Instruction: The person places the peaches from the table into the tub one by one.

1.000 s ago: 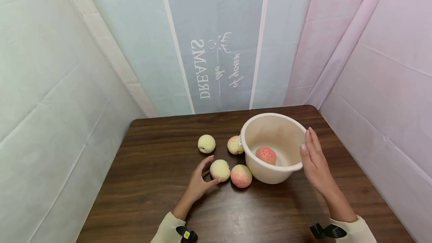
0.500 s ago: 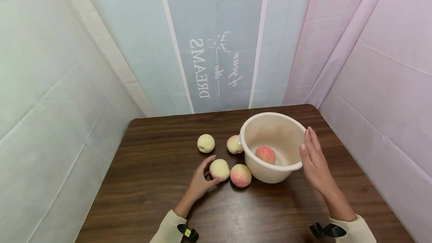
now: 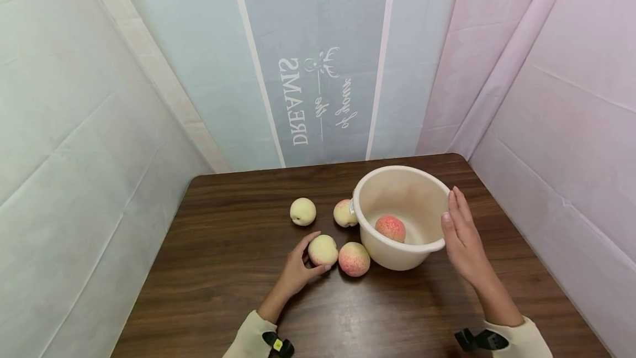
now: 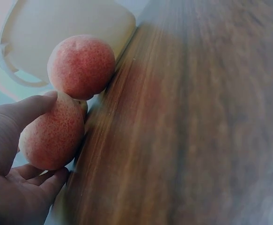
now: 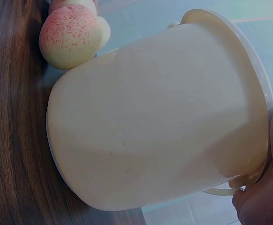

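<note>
My left hand (image 3: pixel 296 270) curls round a pale yellow peach (image 3: pixel 323 249) on the table, thumb on its near side and fingers round its far side. In the left wrist view this peach (image 4: pixel 54 133) shows a reddish side between thumb and fingers. A pink-and-yellow peach (image 3: pixel 354 259) lies right beside it, close to the cream plastic bucket (image 3: pixel 397 258). Against the bucket's right rim rests my right hand (image 3: pixel 466 242), its fingers straight. Inside the bucket lies one red peach (image 3: pixel 390 228). The right wrist view shows the bucket's outer wall (image 5: pixel 155 117).
Farther back on the dark wooden table (image 3: pixel 223 269) sits a pale peach (image 3: pixel 303 211). Another peach (image 3: pixel 344 213) is partly hidden behind the bucket's left side. Cloth hangings (image 3: pixel 328 26) surround the table at the back and both sides.
The left hand has moved slightly right and closed in round the pale peach, its thumb now farther along it. The right hand and the bucket have stayed in place.
</note>
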Tool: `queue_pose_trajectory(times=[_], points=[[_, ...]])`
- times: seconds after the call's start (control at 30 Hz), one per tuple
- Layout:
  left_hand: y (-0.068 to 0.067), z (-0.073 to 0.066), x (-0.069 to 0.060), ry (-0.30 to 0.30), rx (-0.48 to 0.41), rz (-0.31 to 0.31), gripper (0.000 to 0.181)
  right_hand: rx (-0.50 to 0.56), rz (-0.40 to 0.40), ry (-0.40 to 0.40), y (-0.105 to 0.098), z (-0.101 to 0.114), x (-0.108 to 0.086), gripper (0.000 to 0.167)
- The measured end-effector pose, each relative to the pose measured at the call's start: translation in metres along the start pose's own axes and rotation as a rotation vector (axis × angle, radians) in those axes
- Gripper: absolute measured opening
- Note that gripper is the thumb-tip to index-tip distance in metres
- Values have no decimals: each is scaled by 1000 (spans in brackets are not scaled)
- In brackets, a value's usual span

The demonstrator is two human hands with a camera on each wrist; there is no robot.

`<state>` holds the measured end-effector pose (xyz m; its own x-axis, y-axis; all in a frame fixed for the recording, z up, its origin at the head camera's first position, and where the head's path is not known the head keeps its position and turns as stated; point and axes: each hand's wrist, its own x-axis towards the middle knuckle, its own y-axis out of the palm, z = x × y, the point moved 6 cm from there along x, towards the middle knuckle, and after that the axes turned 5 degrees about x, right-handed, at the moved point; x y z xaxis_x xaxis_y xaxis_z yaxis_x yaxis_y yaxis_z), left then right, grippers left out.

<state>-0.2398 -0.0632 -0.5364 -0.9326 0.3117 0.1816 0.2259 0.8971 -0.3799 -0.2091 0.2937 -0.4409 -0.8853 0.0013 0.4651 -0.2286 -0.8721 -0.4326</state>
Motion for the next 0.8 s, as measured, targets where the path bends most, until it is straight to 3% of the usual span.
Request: queue_pose_trajectory(times=[0.13, 0.4, 0.8], points=[[0, 1, 0, -8, 3, -1, 77, 0, -4, 2, 0, 1, -1, 56], [2, 34, 8, -35, 13, -38, 80, -12, -4, 17, 1, -1, -1, 57], [-9, 21, 7, -36, 54, -35, 80, -3, -3, 25, 2, 2, 0, 56]])
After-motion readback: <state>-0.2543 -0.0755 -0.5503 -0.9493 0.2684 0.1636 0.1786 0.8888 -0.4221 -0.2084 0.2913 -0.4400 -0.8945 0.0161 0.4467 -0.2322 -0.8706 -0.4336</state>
